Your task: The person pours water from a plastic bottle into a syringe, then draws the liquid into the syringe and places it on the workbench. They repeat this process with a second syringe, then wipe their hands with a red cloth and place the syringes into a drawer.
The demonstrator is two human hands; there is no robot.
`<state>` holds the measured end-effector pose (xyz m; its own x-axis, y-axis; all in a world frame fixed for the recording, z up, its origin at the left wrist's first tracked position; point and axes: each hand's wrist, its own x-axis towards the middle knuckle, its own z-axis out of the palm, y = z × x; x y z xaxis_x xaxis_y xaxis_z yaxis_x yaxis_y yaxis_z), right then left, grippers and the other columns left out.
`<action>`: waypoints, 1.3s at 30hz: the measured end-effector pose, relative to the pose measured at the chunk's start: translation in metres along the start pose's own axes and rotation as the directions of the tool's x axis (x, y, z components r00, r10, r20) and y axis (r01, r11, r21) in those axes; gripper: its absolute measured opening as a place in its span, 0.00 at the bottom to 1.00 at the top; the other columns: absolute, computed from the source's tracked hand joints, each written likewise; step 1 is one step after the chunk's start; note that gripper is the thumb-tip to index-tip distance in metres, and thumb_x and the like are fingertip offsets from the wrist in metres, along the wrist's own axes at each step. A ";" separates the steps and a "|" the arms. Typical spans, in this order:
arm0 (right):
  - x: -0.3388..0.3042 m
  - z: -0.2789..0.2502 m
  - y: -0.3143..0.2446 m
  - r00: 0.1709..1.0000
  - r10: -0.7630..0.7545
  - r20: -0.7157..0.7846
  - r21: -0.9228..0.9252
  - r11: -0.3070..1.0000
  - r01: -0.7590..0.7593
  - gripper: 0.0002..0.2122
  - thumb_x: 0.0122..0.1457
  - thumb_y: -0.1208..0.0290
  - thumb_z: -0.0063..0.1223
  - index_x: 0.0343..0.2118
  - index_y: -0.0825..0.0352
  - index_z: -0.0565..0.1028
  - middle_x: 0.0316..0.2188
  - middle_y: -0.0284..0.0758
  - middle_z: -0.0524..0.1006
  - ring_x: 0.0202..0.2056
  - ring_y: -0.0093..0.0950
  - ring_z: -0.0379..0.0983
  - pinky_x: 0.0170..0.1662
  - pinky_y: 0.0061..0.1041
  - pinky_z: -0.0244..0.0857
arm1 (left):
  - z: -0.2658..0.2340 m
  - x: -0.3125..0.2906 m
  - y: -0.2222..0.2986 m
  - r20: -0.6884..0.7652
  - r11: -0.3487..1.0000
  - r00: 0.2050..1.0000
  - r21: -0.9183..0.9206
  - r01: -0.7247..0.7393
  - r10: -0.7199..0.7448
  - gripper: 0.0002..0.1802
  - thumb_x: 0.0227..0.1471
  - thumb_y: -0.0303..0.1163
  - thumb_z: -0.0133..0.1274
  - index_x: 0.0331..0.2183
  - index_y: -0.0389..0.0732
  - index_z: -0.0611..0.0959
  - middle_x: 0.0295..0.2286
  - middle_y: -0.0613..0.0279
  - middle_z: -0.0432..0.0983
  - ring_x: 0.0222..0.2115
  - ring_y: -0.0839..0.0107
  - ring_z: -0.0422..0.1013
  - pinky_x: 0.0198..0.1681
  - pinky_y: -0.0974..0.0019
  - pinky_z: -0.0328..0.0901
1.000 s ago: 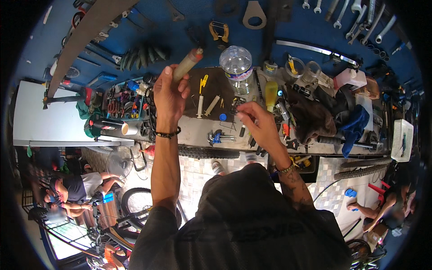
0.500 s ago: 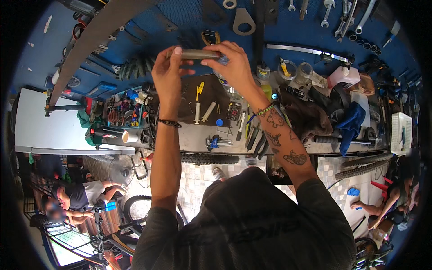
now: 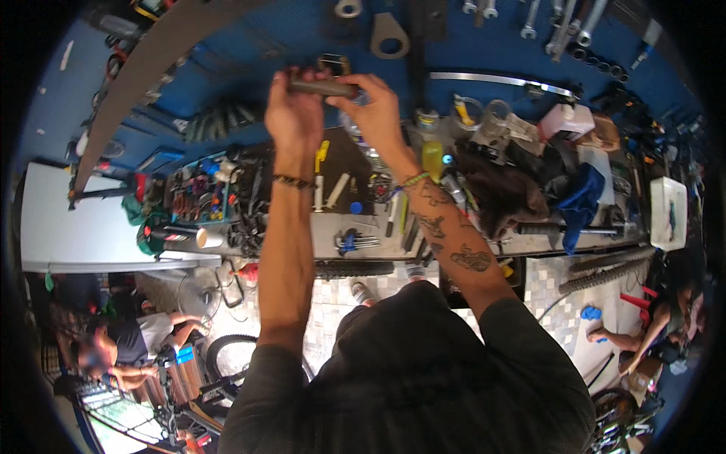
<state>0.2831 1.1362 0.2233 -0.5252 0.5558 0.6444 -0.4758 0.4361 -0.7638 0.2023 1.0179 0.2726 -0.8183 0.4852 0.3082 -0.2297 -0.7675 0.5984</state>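
Observation:
Above the workbench I hold a slim grey-brown, tube-like piece (image 3: 324,88) sideways between both hands; its exact kind does not show. My left hand (image 3: 295,121) closes on its left end, palm toward me, fingers blurred behind it. At the right end, my right hand (image 3: 373,113) pinches it between thumb and fingers. A clear plastic bottle (image 3: 352,130) stands partly hidden behind my right hand. Below, on a dark mat (image 3: 348,163), lie a yellow-handled tool (image 3: 322,155), two syringes (image 3: 336,190) and a blue cap (image 3: 356,207).
Blue-handled hex keys (image 3: 355,240) lie near the bench's front edge. A parts tray (image 3: 198,189) sits left; dark cloths (image 3: 503,197) and a blue rag (image 3: 582,204) lie right. Wrenches (image 3: 531,21) hang on the blue wall. Two people sit farther off, by a bicycle and tyres.
My left hand has turned, its fingers now curling behind the piece. The piece now slopes slightly down to the right. The whole view has shifted a little.

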 end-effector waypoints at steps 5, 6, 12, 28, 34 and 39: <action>-0.007 -0.035 -0.011 0.987 -0.126 0.102 -0.180 0.973 0.143 0.17 0.50 0.67 0.75 0.44 0.62 0.85 0.39 0.34 0.82 0.45 0.38 0.77 0.49 0.37 0.68 | 0.031 -0.056 0.028 0.104 0.353 0.982 0.923 -0.154 0.158 0.23 0.73 0.44 0.47 0.51 0.33 0.83 0.46 0.59 0.79 0.44 0.71 0.75 0.51 0.65 0.72; -0.016 -0.040 -0.019 0.979 -0.148 0.143 -0.201 0.964 0.175 0.17 0.51 0.67 0.74 0.44 0.61 0.85 0.41 0.33 0.82 0.47 0.38 0.76 0.51 0.38 0.66 | 0.022 -0.074 0.040 0.063 0.307 0.990 0.947 -0.098 0.123 0.23 0.74 0.44 0.47 0.51 0.33 0.83 0.44 0.60 0.78 0.37 0.74 0.74 0.46 0.69 0.72; -0.114 -0.102 -0.010 0.990 0.131 0.059 -0.271 0.956 -0.110 0.21 0.59 0.66 0.70 0.54 0.63 0.79 0.47 0.41 0.78 0.53 0.42 0.75 0.57 0.42 0.68 | -0.071 -0.151 0.059 -0.274 0.663 0.928 0.748 0.041 0.252 0.23 0.72 0.41 0.50 0.56 0.33 0.78 0.35 0.57 0.78 0.32 0.73 0.74 0.39 0.66 0.72; -0.289 -0.299 -0.014 0.582 0.601 -0.547 -0.389 0.433 -0.813 0.14 0.73 0.66 0.53 0.33 0.72 0.76 0.25 0.36 0.73 0.26 0.25 0.67 0.30 0.31 0.62 | -0.202 -0.145 -0.084 -0.298 0.392 0.954 0.875 0.285 -0.029 0.07 0.64 0.31 0.59 0.41 0.43 0.78 0.31 0.70 0.78 0.30 0.81 0.73 0.30 0.73 0.73; -0.305 -0.285 -0.056 0.693 0.403 -0.598 -0.320 0.672 -0.667 0.16 0.70 0.80 0.44 0.60 0.66 0.67 0.42 0.36 0.74 0.41 0.27 0.74 0.46 0.26 0.72 | -0.221 -0.129 -0.096 -0.198 0.287 0.978 0.935 0.206 -0.057 0.14 0.66 0.38 0.60 0.47 0.41 0.81 0.31 0.67 0.81 0.32 0.79 0.75 0.33 0.69 0.72; -0.258 -0.230 -0.163 0.514 0.325 -0.794 -0.015 0.835 -0.550 0.17 0.71 0.78 0.48 0.61 0.70 0.66 0.47 0.37 0.75 0.44 0.25 0.77 0.49 0.24 0.72 | -0.174 -0.146 -0.075 -0.037 0.179 0.999 0.983 0.041 -0.028 0.18 0.68 0.38 0.56 0.54 0.39 0.82 0.40 0.60 0.86 0.40 0.73 0.80 0.40 0.67 0.71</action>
<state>0.6588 1.0847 0.1729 0.1355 0.9892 0.0553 -0.0976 0.0689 -0.9928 0.2470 0.9321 0.0541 -0.8304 0.4910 0.2635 0.4427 0.2942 0.8470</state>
